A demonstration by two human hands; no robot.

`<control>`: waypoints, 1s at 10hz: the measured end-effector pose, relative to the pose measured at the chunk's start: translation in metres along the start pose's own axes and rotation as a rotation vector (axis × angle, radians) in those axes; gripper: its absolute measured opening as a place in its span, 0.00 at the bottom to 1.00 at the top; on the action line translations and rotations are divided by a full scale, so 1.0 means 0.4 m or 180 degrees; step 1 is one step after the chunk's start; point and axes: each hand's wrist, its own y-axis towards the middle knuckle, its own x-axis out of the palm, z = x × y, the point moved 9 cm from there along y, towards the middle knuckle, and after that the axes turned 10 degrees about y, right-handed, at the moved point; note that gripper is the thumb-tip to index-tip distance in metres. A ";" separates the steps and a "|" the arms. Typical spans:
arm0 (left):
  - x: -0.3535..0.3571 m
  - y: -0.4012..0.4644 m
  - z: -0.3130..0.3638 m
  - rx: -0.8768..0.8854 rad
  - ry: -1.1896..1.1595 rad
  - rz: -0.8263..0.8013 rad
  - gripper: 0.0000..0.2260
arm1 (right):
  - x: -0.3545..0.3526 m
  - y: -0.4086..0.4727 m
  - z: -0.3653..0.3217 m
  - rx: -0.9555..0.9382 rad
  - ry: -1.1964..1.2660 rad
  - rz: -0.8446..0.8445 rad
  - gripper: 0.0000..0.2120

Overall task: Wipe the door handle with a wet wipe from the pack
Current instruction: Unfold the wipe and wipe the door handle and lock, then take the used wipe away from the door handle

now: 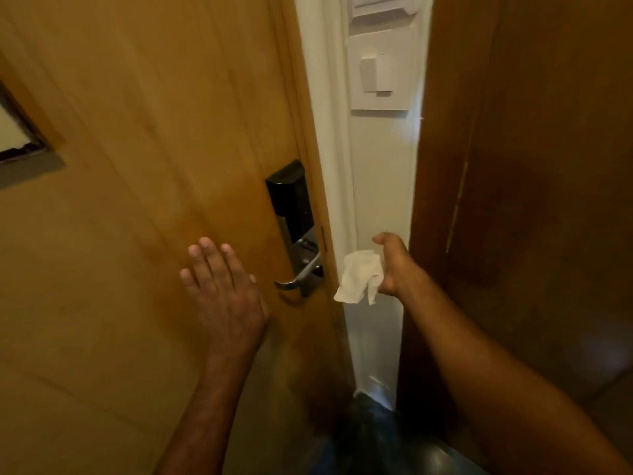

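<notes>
Left hand (224, 286): flat, fingers spread and pointing up, palm forward, forearm bare and reaching up from below. Right hand (392, 265): closed in a loose grip, thumb on top, arm extended from lower right.

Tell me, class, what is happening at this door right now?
A person stands at a wooden door. The left hand lies flat and open against the door, just left of the metal lever handle under a black lock unit. The right hand holds a crumpled white wet wipe in the air, just right of the handle and not touching it. Whether any wiping has been done cannot be told. The pack is not in view.
</notes>
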 end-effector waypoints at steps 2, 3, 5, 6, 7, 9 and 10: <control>-0.004 -0.071 0.355 0.0872 -0.0903 -0.0619 0.30 | -0.209 -0.131 -0.166 -0.0445 0.0197 -0.0260 0.16; -0.031 -0.114 0.507 0.1205 -0.1195 -0.0891 0.30 | -0.385 -0.178 -0.213 -0.0758 0.0062 0.0164 0.14; -0.140 -0.293 0.865 0.2157 -0.1797 -0.1245 0.30 | -0.822 -0.295 -0.189 -0.1038 0.0136 0.1213 0.08; -0.240 -0.480 1.082 0.2787 -0.1978 -0.1346 0.31 | -1.130 -0.382 -0.091 -0.1133 0.0457 0.1829 0.08; -0.312 -0.655 1.202 0.3186 -0.2119 -0.1524 0.31 | -1.333 -0.426 0.050 -0.0875 0.0643 0.2001 0.11; -0.479 -1.168 1.393 0.4218 -0.2533 -0.2045 0.32 | -1.841 -0.529 0.484 -0.0086 0.0579 0.2950 0.19; -0.535 -1.417 1.455 0.4612 -0.2560 -0.2414 0.34 | -2.025 -0.610 0.686 0.0278 0.0599 0.3447 0.17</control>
